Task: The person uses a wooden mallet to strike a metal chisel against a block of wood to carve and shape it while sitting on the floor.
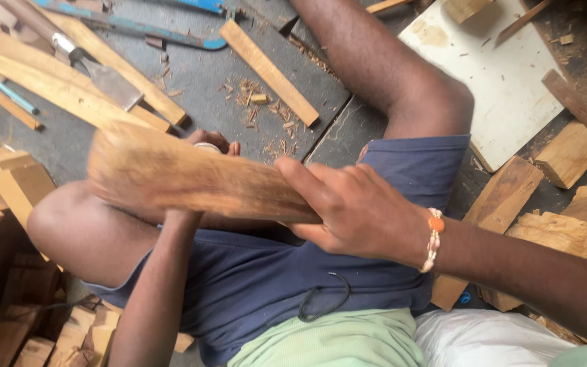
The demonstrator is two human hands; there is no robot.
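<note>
The right hand (358, 211) is closest, in the middle of the frame. Its fingers wrap tight around the right end of a long brown wood piece (191, 178). The wood lies sideways over the lap, running to the left and a bit up. The left hand (212, 143) is behind it, mostly hidden, so I cannot tell its grip. A chisel (100, 71) lies upper left.
</note>
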